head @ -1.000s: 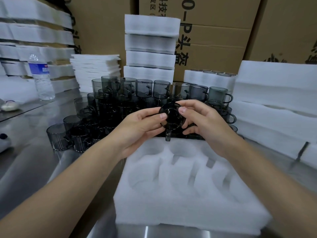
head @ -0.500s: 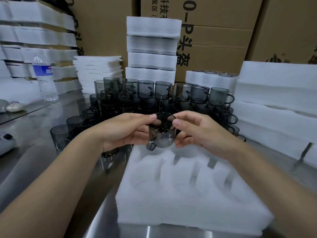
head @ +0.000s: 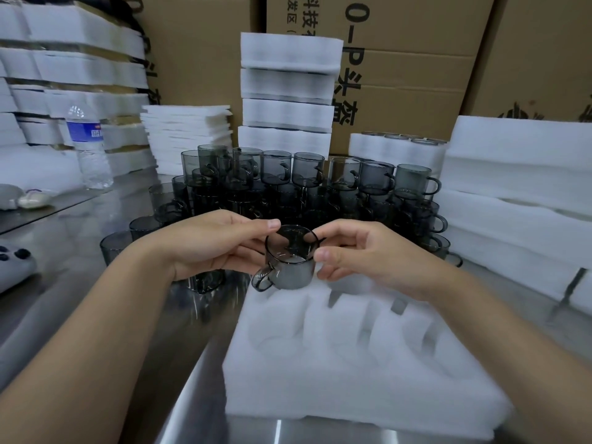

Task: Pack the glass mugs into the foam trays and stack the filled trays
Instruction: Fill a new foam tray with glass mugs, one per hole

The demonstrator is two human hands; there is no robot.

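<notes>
— From the head view: whereabouts of the smoky glass mug (head: pixel 290 264)?
— Upright at the far edge of the foam tray (head: pixel 352 379), handle to the left; touching it or not, cannot tell.
— Held how?
— Pinched between left hand (head: pixel 208 245) and right hand (head: pixel 362 254), fingers curled round rim and side.
— Behind?
— Stacked mugs (head: pixel 307 187), pile of trays (head: pixel 286 91), water bottle (head: pixel 88 145) far left.

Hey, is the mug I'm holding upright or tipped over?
Upright. The mug shows its open rim on top and base below, handle sticking out sideways.
</notes>
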